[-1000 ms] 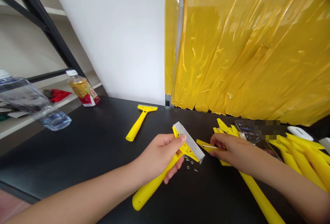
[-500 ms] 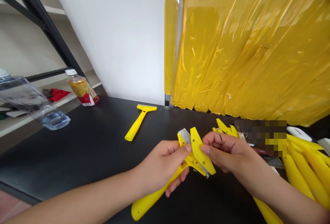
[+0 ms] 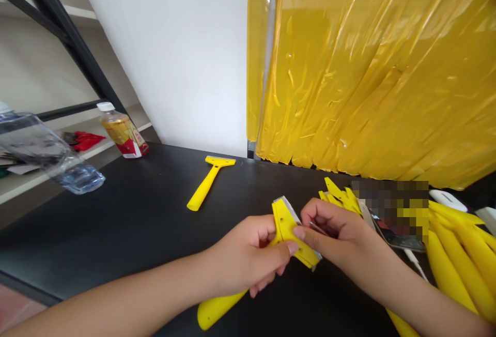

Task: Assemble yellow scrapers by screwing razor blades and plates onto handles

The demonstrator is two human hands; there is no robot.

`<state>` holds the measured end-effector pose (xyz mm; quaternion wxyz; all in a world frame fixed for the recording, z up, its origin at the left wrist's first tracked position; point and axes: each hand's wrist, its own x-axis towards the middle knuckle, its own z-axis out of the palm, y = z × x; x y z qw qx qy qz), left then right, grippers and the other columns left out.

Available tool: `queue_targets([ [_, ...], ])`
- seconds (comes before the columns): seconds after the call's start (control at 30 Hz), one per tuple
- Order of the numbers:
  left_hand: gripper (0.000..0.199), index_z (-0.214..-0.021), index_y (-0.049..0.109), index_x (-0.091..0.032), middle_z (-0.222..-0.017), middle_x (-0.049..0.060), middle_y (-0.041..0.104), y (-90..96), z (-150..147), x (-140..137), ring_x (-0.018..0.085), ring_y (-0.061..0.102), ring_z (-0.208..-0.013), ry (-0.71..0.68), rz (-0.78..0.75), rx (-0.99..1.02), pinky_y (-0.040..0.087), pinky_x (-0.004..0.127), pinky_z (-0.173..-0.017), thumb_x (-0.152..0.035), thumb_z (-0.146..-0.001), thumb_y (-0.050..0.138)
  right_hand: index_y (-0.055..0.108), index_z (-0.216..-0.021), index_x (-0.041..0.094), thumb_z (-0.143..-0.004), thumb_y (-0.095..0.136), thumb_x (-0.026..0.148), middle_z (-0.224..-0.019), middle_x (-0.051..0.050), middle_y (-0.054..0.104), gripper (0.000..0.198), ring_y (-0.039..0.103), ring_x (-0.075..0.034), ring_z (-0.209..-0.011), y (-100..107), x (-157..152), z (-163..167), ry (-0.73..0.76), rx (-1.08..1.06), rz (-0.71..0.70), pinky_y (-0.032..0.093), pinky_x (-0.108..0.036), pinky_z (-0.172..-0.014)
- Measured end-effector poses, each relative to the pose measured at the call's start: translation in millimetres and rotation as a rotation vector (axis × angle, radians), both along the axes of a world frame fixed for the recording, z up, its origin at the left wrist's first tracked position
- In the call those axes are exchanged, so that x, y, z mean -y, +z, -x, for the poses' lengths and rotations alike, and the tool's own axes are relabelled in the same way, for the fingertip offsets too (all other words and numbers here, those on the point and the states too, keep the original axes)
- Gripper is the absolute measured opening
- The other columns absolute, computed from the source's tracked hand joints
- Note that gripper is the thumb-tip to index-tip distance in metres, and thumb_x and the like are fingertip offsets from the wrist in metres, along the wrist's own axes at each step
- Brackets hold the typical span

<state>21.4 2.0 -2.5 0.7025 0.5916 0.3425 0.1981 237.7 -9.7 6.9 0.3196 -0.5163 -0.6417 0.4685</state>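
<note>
From far off, I have my left hand (image 3: 251, 254) curled around a yellow scraper (image 3: 220, 310), to the right of the lying scraper (image 3: 209, 179) and closer to the camera. The hand is closed, with the handle poking out below it and the thumb pressed on a flat yellow plate (image 3: 284, 220). That plate sits on the head of the scraper I hold, over a silver blade (image 3: 285, 204) that peeks out along the side. My right hand (image 3: 337, 228) is farther to the right of the lying scraper. Its fingers are bent and nearly shut, and its thumb touches the plate too. It also holds a thin, shiny stick (image 3: 316, 228), but I can't tell what that is. Well to the right of the lying scraper are some small yellow pieces (image 3: 337, 193), and past them a dark phone (image 3: 408, 242), partly blurred out, and a heap of yellow handles (image 3: 451, 259). To its left, I see a drink bottle (image 3: 124, 135) with a white cap, and beyond it a big clear bottle (image 3: 54, 151), tipped over. Under the lying scraper is the black table (image 3: 127, 208).
</note>
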Motion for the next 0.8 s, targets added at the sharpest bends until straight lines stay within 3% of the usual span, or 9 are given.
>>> queue_targets([
  [0.3, 0.028, -0.082, 0.055, -0.019, -0.067, -0.004, 0.058, -0.1, 0, -3, 0.004, 0.043, -0.038, -0.012, 0.049, -0.001, 0.034, 0.015, -0.033, -0.038, -0.103, 0.054, 0.051, -0.078, 0.024, -0.092, 0.069, 0.05, -0.068, 0.006, 0.046, 0.035, 0.042, -0.011, -0.064, -6, -3, 3, -0.016, 0.034, 0.034, 0.035, -0.025, -0.055],
  [0.43, 0.027, -0.092, 0.063, -0.017, -0.084, 0.002, 0.07, 5.6, 3, -1, 0.005, 0.048, -0.043, 0.019, -0.007, -0.083, 0.038, 0.017, -0.038, -0.041, -0.103, 0.053, 0.055, -0.078, 0.024, -0.094, 0.067, 0.051, -0.068, 0.005, 0.047, 0.033, 0.042, -0.012, -0.064, -1, 2, 0, -0.083, 0.054, -0.073, 0.035, -0.025, -0.056],
  [0.5, 0.03, -0.106, 0.068, -0.018, -0.09, 0.003, 0.072, 9.8, 6, 1, 0.008, 0.055, -0.049, 0.074, -0.189, -0.173, 0.042, 0.02, -0.043, -0.042, -0.105, 0.051, 0.058, -0.076, 0.024, -0.095, 0.065, 0.054, -0.066, 0.004, 0.047, 0.036, 0.041, -0.012, -0.062, 7, 8, -2, -0.1, 0.06, -0.126, 0.034, -0.026, -0.054],
  [0.57, 0.034, -0.129, 0.067, -0.022, -0.089, 0.002, 0.073, 13.6, 10, 3, 0.012, 0.062, -0.057, 0.116, -0.504, -0.296, 0.047, 0.023, -0.051, -0.04, -0.107, 0.048, 0.061, -0.074, 0.023, -0.094, 0.065, 0.059, -0.065, 0.003, 0.047, 0.041, 0.041, -0.013, -0.061, 14, 14, 0, -0.05, 0.032, -0.104, 0.034, -0.026, -0.053],
  [0.67, 0.056, -0.161, 0.042, -0.026, -0.093, 0.004, 0.074, 15.6, 14, 6, 0.019, 0.07, -0.071, 0.099, -1.004, -0.502, 0.053, 0.03, -0.064, -0.028, -0.106, 0.046, 0.063, -0.077, 0.023, -0.091, 0.065, 0.067, -0.067, 0.002, 0.048, 0.046, 0.041, -0.013, -0.062, 20, 23, 7, 0.052, -0.087, 0.005, 0.034, -0.026, -0.054],
  [0.73, 0.065, -0.167, 0.031, -0.028, -0.102, 0.007, 0.075, 13.6, 14, 8, 0.022, 0.073, -0.078, 0.081, -1.191, -0.614, 0.056, 0.033, -0.069, -0.023, -0.104, 0.047, 0.061, -0.077, 0.022, -0.091, 0.065, 0.068, -0.067, 0.003, 0.042, 0.048, 0.036, -0.012, -0.062, 17, 27, 12, 0.06, -0.146, 0.079, 0.032, -0.026, -0.054],
  [0.8, 0.064, -0.167, 0.032, -0.031, -0.106, 0.007, 0.075, 10.4, 13, 10, 0.023, 0.074, -0.08, 0.089, -1.26, -0.695, 0.058, 0.033, -0.07, -0.023, -0.105, 0.047, 0.053, -0.074, 0.022, -0.093, 0.066, 0.063, -0.067, 0.005, 0.035, 0.047, 0.029, -0.011, -0.061, 12, 29, 16, 0.03, -0.166, 0.142, 0.027, -0.026, -0.053],
])
